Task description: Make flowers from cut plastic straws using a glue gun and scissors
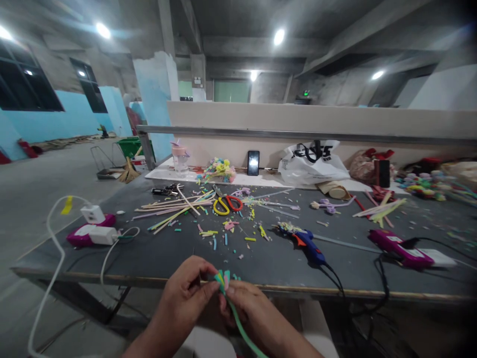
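Observation:
Both my hands meet at the table's front edge around a small bundle of green, yellow and pink pieces (222,280). My left hand (190,293) pinches the bundle from the left with thumb and forefinger. On the other side, my right hand (253,311) grips it, and a green stem (242,328) runs down from it under that hand. Beyond them lie cut colored bits (229,225), scissors with yellow and red handles (228,205) and long pale strips (175,205). A blue glue gun (311,247) rests to the right.
Purple power strips lie left (80,234) and right (402,248), with trailing cables. Along the back stand a cup (180,161), a flower bunch (219,170), an upright phone (253,163) and a white bag (316,164). More strips (383,209) lie at the right.

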The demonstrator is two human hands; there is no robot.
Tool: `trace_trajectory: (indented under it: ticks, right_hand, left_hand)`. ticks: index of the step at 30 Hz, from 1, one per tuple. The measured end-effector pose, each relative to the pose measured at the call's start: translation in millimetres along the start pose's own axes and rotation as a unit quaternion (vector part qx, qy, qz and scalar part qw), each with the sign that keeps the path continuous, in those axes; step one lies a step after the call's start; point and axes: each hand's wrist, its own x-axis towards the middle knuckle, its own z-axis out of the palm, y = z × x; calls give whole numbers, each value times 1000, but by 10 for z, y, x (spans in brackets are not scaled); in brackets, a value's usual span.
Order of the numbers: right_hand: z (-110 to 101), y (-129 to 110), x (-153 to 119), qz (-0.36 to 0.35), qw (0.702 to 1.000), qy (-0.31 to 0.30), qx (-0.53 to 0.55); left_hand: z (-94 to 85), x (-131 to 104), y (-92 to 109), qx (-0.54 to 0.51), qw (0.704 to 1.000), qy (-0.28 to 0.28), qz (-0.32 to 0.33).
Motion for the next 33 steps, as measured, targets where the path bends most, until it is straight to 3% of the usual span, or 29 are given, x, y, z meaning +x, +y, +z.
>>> trace_trajectory:
  ticks: [4,9,18,25,28,33]
  right_hand:
    - [-11,-44,-30,20,1000,-13,-10]
    - [-17,-73,-33,40,991,17,-124]
    - [35,-108,-31,14,973,29,-227]
    - [8,-57,8,0,967,82,-243]
    - [2,-22,8,-2,965,87,-249]
    - [16,-31,4,-11,957,87,-276]
  left_hand:
    - [-12,29,-19,12,1000,-10,-21]
    - [-17,29,-44,20,1000,-10,-14]
    - [4,5,-72,96,990,37,95]
    - [-34,26,-41,-15,999,-35,30]
    - [-48,53,-26,-16,997,-69,13]
    - [-55,45,2,10,998,-61,31]
